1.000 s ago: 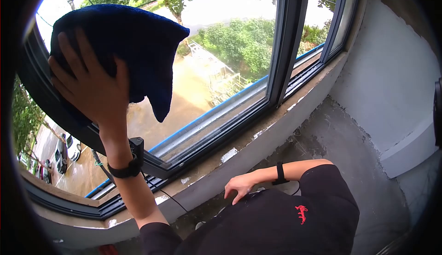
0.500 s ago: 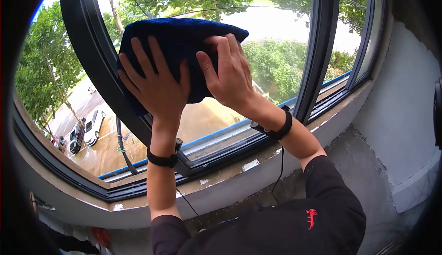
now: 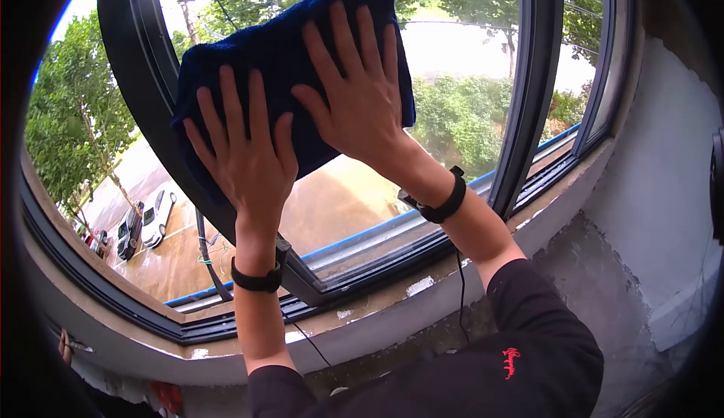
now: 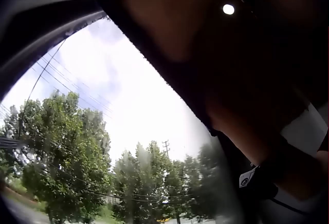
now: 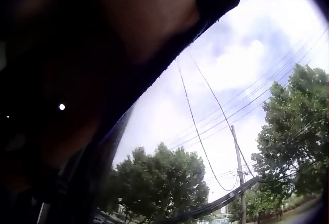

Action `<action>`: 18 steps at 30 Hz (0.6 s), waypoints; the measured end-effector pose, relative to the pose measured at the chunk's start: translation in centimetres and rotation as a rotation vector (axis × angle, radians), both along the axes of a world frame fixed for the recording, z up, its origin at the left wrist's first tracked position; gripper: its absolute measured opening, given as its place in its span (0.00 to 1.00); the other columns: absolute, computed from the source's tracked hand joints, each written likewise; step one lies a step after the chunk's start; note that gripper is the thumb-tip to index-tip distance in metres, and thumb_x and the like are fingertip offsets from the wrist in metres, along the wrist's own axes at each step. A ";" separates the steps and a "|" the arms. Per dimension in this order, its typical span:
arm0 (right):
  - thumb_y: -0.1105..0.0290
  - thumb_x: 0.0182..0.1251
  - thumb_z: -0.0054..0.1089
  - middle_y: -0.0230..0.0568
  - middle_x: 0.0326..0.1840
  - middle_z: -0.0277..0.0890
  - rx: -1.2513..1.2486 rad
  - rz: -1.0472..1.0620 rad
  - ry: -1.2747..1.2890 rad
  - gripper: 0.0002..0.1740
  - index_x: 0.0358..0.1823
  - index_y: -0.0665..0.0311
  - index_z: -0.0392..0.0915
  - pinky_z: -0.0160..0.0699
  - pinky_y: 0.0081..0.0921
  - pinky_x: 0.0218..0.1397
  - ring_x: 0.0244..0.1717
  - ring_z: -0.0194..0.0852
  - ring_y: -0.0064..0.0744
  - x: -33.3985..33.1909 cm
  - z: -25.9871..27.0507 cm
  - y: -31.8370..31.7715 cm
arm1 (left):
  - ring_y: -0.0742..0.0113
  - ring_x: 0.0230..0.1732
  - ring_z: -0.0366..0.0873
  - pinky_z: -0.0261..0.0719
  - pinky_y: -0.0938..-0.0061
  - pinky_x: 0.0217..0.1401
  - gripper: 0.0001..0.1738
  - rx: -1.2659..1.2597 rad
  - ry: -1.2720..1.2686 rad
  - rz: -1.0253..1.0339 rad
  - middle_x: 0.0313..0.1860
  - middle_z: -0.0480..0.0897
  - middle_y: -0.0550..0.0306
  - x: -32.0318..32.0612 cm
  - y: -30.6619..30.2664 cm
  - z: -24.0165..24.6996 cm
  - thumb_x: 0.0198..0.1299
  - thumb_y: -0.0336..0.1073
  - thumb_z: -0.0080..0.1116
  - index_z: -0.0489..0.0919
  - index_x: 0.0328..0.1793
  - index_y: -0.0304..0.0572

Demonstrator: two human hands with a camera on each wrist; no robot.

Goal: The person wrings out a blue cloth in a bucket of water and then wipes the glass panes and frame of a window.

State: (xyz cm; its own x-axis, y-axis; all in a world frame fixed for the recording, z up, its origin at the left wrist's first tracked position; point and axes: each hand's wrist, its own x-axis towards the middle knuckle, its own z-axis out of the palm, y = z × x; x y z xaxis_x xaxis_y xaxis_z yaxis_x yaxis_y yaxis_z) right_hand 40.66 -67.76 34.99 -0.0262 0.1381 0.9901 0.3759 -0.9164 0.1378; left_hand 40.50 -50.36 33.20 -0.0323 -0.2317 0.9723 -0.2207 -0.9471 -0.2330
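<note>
A dark blue cloth point(image 3: 286, 56) lies spread against the window glass point(image 3: 460, 63), its left side overlapping the dark frame point(image 3: 143, 63). My left hand point(image 3: 245, 154) presses flat on the cloth's lower left, fingers straight and spread. Higher and to the right, my right hand point(image 3: 358, 109) rests flat on the same cloth with its fingers fanned out upward. In the left wrist view the cloth's edge runs diagonally past the glass, and the hand there is mostly in shadow. The right wrist view shows the cloth point(image 5: 154, 75) under a dim, blurred hand.
A sill point(image 3: 385, 297) with chipped white patches runs below the window. Thin black cables hang from both wristbands. Another window upright point(image 3: 532, 78) stands to the right, beside a grey wall point(image 3: 656, 161). Outside are trees and parked cars point(image 3: 157, 218).
The right hand rose from near the body onto the cloth, then spread flat and moved up. The cloth's right side, hanging down before, is now stretched upward. The left hand stays pressed on it.
</note>
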 end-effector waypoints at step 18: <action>0.51 0.65 0.66 0.69 0.75 0.54 -0.025 -0.116 0.587 0.28 0.64 0.50 0.77 0.39 0.81 0.75 0.77 0.45 0.82 -3.6 -38.6 2.0 | 0.53 0.65 0.73 0.68 0.46 0.62 0.22 -0.080 0.735 0.016 0.64 0.79 0.60 -4.7 1.1 -35.6 0.61 0.52 0.66 0.83 0.60 0.60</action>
State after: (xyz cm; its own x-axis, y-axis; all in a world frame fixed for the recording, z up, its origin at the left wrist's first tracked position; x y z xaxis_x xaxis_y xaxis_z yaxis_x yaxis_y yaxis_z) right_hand 37.07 -65.72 -3.58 0.5407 0.1309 0.8309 0.2933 -0.9552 -0.0403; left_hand 35.79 -49.21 -2.36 0.6362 -0.1543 0.7559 -0.2790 -0.9595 0.0390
